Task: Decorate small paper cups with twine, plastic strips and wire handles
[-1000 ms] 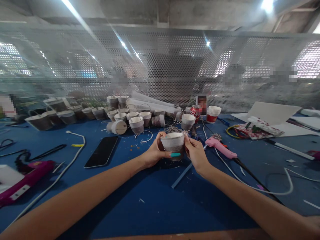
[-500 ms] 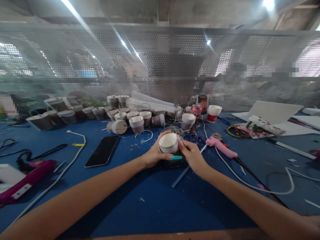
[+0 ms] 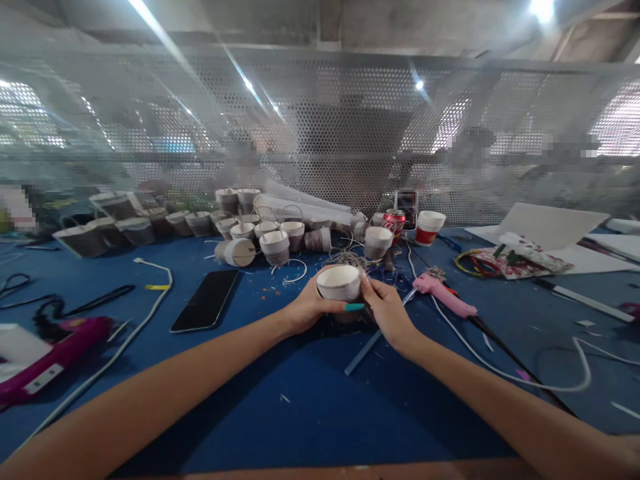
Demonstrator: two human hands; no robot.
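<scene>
A small white paper cup [image 3: 339, 283] with a grey-brown wrapped side is held up over the blue table [image 3: 310, 400], its mouth towards me. My left hand [image 3: 307, 308] grips it from the left, thumb with a teal nail across the front. My right hand [image 3: 387, 308] pinches the cup's right side with its fingers closed on it. Thin wire or string [image 3: 345, 259] lies tangled just behind the cup.
Several similar cups [image 3: 260, 233] crowd the back of the table beside white rolls [image 3: 305, 203]. A black phone [image 3: 205, 301] lies left of my hands, a pink glue gun [image 3: 443, 295] with its cord to the right, a magenta glue gun [image 3: 45, 357] far left. A soda can [image 3: 397, 222] and stacked cups [image 3: 430, 227] stand behind.
The cup tipped its mouth towards me and has come partly back upright. Both hands kept hold of it and barely shifted.
</scene>
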